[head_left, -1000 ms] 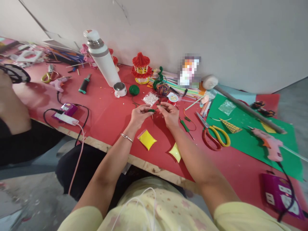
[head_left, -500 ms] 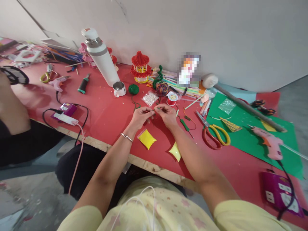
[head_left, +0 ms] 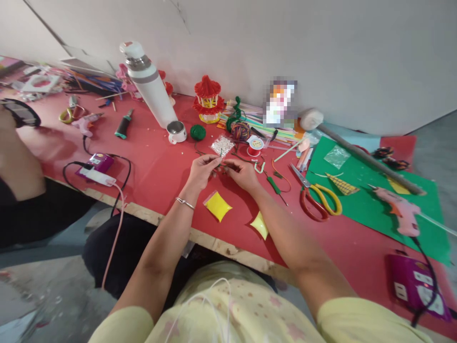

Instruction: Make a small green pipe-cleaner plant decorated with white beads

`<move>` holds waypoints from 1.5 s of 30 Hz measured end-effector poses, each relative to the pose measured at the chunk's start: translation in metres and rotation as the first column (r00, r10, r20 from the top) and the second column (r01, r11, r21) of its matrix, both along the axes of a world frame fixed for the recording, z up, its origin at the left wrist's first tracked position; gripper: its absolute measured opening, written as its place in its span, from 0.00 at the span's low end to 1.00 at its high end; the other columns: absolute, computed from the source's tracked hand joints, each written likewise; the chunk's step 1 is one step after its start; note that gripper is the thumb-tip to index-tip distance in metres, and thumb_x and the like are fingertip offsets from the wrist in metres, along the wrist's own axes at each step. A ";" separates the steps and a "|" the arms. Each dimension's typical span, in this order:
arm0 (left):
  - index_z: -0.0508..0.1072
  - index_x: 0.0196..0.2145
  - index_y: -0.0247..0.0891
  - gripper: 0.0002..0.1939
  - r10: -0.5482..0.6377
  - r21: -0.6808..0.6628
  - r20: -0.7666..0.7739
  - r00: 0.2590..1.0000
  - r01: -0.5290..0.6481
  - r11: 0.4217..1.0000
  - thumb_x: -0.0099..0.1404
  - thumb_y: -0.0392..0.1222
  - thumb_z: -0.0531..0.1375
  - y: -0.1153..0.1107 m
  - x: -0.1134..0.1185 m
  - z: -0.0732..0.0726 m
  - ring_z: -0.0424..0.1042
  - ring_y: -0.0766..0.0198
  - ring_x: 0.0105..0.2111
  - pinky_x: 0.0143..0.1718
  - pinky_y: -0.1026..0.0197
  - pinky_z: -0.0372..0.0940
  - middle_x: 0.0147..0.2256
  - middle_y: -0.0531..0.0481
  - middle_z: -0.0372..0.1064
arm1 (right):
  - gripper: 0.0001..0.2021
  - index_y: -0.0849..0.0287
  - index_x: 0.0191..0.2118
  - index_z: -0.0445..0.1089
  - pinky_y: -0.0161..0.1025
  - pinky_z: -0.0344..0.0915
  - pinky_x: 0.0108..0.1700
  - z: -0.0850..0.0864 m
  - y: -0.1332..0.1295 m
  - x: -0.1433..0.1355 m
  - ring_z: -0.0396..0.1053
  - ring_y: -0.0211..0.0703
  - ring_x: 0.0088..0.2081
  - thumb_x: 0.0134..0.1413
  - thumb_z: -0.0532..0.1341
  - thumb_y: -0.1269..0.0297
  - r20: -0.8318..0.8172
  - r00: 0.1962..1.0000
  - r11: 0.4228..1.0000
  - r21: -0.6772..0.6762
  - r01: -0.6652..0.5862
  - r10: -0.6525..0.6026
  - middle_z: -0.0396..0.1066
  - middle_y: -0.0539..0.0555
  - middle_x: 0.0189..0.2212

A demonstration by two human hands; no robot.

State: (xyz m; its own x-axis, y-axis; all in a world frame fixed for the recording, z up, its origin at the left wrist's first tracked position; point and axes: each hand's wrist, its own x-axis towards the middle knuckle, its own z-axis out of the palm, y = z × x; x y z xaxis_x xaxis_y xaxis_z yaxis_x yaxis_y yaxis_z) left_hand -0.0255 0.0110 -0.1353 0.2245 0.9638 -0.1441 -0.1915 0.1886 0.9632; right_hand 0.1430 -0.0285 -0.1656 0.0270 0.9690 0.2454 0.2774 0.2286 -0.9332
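Note:
My left hand [head_left: 204,170] is closed in a pinch above the middle of the red table, with a short dark green yarn end [head_left: 221,152] poking up at its fingertips. Just to its right, my right hand [head_left: 243,174] has its fingers drawn together, almost touching the left fingertips; what they grip is too small to make out. Behind the left hand lies a green yarn ball [head_left: 198,132], its strand running toward that hand. A clear bag of white beads [head_left: 223,146] sits right behind both hands. Closer to me are a bright yellow packet [head_left: 218,206] and a pale yellow packet [head_left: 260,225].
Right of my hands lie a green-handled hook [head_left: 274,186], scissors [head_left: 314,197] and a pink glue gun [head_left: 400,209] on green sheet. A white thermos [head_left: 153,90], steel cup [head_left: 177,132] and red-and-yellow lantern-like craft [head_left: 208,101] stand behind. Another person's arm [head_left: 17,157] rests at left.
My hands have come slightly apart at the fingertips, and the left one has shifted a little left. The green yarn end now shows above the left fingers.

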 end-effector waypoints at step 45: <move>0.79 0.31 0.35 0.16 -0.196 -0.116 -0.227 0.954 0.173 0.978 0.52 0.49 0.73 0.005 -0.012 0.001 0.56 0.74 0.17 0.16 0.66 0.38 0.22 0.53 0.67 | 0.14 0.52 0.53 0.76 0.47 0.69 0.55 0.007 -0.006 0.004 0.73 0.50 0.52 0.64 0.62 0.60 0.454 0.886 0.985 0.173 0.012 -0.091 0.75 0.56 0.54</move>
